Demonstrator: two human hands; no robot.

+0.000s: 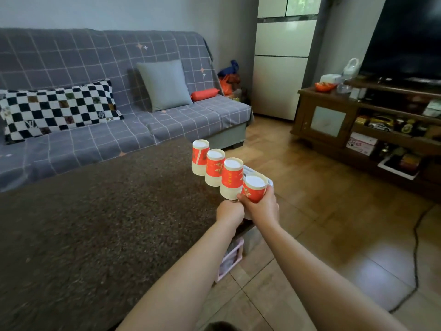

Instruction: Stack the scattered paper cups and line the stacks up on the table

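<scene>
Right hand [261,206] wrapped the nearest cup stack [254,188], left hand [230,212] curled at its base; light, crushable paper warranted gentle mid-wall grip.

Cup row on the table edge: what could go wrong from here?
1. The cup stacks stand in a row right along the table edge; a nudge could tip one onto the floor.
2. The right hand grips the nearest stack beside its neighbour; letting go carelessly could knock it.
3. The left hand is crowded close, so it may bump the row.
</scene>
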